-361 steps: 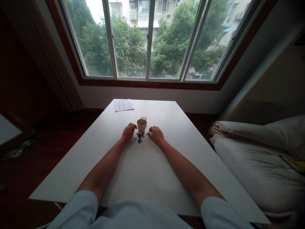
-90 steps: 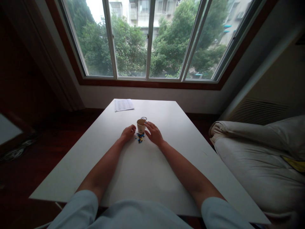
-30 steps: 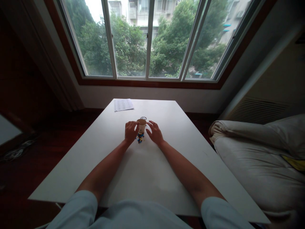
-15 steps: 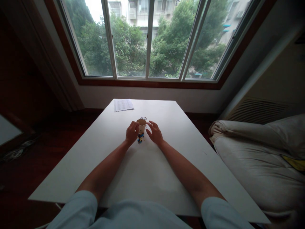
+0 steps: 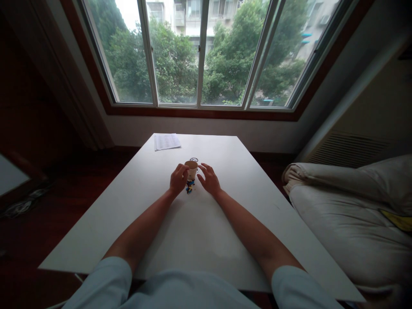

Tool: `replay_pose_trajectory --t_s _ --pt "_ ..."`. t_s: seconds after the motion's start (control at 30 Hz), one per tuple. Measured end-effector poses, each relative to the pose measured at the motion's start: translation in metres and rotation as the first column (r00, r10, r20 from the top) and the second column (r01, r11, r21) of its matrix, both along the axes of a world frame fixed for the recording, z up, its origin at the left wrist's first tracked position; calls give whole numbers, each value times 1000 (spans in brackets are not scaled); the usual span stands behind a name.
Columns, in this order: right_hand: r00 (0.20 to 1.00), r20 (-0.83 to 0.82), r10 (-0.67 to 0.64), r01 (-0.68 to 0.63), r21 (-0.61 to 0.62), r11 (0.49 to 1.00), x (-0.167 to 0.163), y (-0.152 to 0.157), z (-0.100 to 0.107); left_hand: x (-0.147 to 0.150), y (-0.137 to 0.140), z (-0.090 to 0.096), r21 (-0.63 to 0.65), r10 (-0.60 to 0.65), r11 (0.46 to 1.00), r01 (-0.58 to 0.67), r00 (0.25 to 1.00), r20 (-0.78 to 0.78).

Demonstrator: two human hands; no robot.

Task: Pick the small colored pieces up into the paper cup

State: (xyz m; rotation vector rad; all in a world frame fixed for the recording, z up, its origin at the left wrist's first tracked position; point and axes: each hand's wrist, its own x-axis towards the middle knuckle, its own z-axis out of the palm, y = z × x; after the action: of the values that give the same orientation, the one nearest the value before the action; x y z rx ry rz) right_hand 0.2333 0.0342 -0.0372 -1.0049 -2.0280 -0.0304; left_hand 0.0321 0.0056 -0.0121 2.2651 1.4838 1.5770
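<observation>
A light paper cup, its mouth facing up, stands over the middle of the white table. My left hand grips its left side, with the thumb and fingers closed at the rim. To the right of the cup is my right hand, its fingers apart and curved toward the cup; whether a fingertip touches it I cannot tell. Several small blue, yellow and dark pieces lie just in front of the cup's base, too small to name. Behind the rim a thin dark looped outline shows.
Printed paper sheets lie at the far left corner of the white table. Beyond it is a wide window. A padded light cover or bedding lies to the right, and cables lie on the floor at left.
</observation>
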Motion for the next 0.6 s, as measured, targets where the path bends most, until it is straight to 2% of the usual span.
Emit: replay_pose_trajectory --t_s 0.27,0.6 --pt "1000 -15 12 -13 -15 1000 0 -1 1 2 -1 1 152 -20 988 30 997 -69" --pt "1000 -12 8 -8 -9 1000 -1 -3 5 2 3 -3 136 -29 989 64 969 -245"
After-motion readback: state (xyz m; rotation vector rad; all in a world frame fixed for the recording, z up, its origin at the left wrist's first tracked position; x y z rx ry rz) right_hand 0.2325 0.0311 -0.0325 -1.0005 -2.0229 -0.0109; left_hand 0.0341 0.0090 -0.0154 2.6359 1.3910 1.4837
